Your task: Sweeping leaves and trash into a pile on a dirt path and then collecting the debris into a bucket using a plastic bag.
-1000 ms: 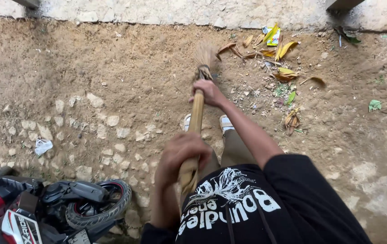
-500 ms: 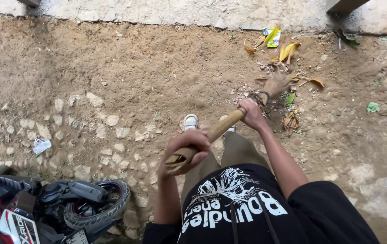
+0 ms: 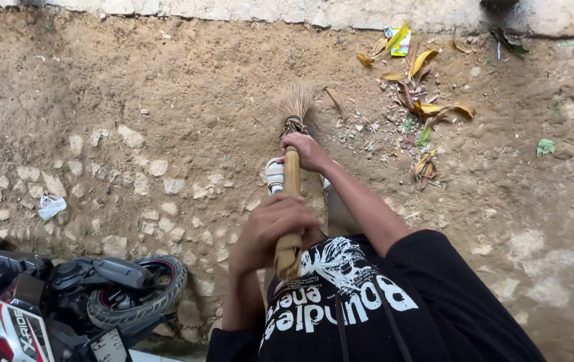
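Two hands are wrapped around one broom (image 3: 291, 194), held nearly upright in view. The left hand (image 3: 270, 228) is closed around the handle near its top end, wrist bent. The right hand (image 3: 305, 149), arm extended forward, is closed lower down, just behind the bristles (image 3: 295, 102). Dry leaves (image 3: 427, 107) lie right of that hand; a motorbike (image 3: 66, 302) stands left of the other.

Black short-sleeved shirt (image 3: 394, 302) with white print, khaki trousers (image 3: 337, 214), pale shoes (image 3: 274, 175).
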